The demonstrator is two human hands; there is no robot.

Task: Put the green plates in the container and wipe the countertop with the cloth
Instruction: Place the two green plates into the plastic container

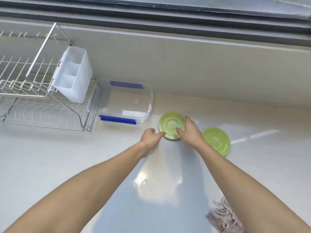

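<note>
Two green plates lay on the pale countertop (50, 157), toward its back edge. The nearer-to-container plate (170, 123) sat just right of the clear container (148, 105) (blue clips on its long sides, no lid on it), and the second plate (217, 140) lay just right of the first and slightly closer to the front edge, partly hidden behind the right forearm.

The right hand (190, 130) gripped the first plate, fingers over its right rim and thumb pressed on its face. The left hand (150, 137) was loosely curled, its fingertips touching that plate's left rim; whether it actually held the plate could not be told.

The container stood empty against the back wall, beside a wire dish rack (33, 91) at the back left corner, which carried a white cutlery holder (75, 76). A grey cloth (223, 216) lay crumpled near the front right edge, well apart from the plates.
</note>
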